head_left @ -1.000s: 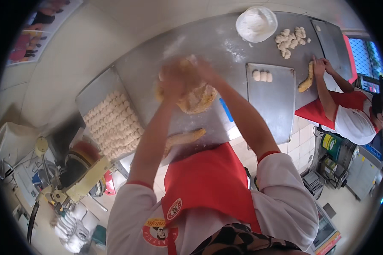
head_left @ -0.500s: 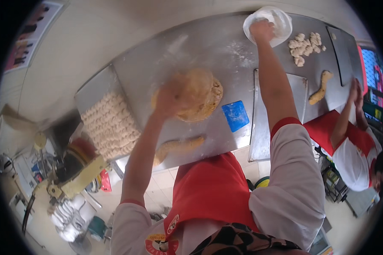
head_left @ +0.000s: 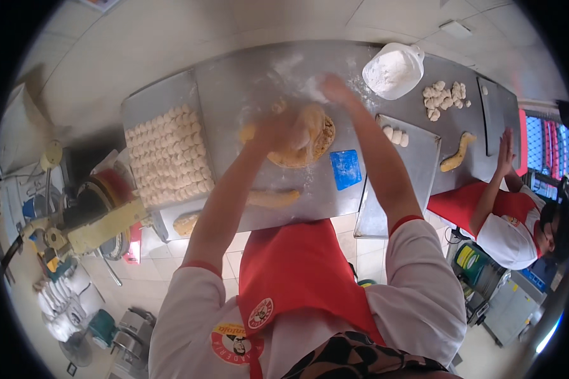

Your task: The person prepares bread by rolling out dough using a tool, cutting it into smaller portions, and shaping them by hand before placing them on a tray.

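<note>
Spreading wider from left to right than from near to far, a yellowish-brown dough mass [head_left: 291,159] lies on the tabletop [head_left: 227,95] in the head view, straight out beyond the person's red apron [head_left: 297,271]. Of the two hands, the left hand [head_left: 275,129] is clearly the nearer: it is over the left and middle part of the dough, hiding some of it, with the forearm slanting in from the lower left. Blur covers its fingers, so I cannot tell whether they are spread, curled or gripping. The right hand [head_left: 336,90] sits farther out, past the dough's far right edge and apart from it in the picture, so the dough lies toward the person and to the left of it; it too is blurred, and whether it is closed on anything I cannot tell. A white bowl [head_left: 416,81] of flour stands beyond it to the right. Just right of the dough, left of the right forearm, lies a flat blue scraper [head_left: 346,169]. Between the dough and the tabletop's near edge rests a dough log [head_left: 275,198], its long axis running roughly left to right, partly hidden under the left forearm.
</note>
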`<state>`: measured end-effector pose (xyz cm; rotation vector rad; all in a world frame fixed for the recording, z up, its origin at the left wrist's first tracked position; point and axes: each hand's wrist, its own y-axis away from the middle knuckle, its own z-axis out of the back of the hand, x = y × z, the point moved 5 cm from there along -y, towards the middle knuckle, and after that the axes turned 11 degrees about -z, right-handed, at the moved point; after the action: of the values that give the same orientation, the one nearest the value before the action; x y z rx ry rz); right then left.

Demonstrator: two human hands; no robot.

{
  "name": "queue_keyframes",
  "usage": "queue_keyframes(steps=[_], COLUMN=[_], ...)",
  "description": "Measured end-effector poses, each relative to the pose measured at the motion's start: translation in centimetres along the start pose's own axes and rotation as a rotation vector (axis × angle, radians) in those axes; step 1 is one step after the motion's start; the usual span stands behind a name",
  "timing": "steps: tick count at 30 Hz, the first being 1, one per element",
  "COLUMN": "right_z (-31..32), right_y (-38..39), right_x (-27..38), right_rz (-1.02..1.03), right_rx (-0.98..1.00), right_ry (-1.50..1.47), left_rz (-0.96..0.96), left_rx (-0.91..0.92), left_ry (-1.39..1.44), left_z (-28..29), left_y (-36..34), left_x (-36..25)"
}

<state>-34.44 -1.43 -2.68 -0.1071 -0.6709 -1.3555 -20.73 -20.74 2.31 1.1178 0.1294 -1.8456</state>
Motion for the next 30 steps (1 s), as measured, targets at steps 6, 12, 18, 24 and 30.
queue_keyframes(steps=[6,12,18,24,30], right_z=[-1.7,-6.6,-5.8,-4.8,-1.7], right_y=[6.7,25.3,27.0,22.3,13.8], right_x=[1.1,-3.1,-1.6,-7.3,-14.0], right_rz=[-0.193,-0.653,-0.813,-0.644,-0.63], right_rx=[-0.06,-0.242,-0.228,-0.364,-0.562], right_ry=[-0.441,0.124,0.163,-0.271,-0.213], left_rz=[-0.297,-0.263,-0.046,-0.039,-0.174], left_rx=[-0.322,-0.439,-0.281,-0.084,-0.387], left_ry=[-0.111,-0.4,-0.433,-0.035,-0.017], left_z=[-1.4,-5.2,-0.2,6.0,5.4], left_y=[11.1,12.9,0.1,-4.2,2.1], left_x=[-0.6,-0.6,-1.6,3.7,8.4])
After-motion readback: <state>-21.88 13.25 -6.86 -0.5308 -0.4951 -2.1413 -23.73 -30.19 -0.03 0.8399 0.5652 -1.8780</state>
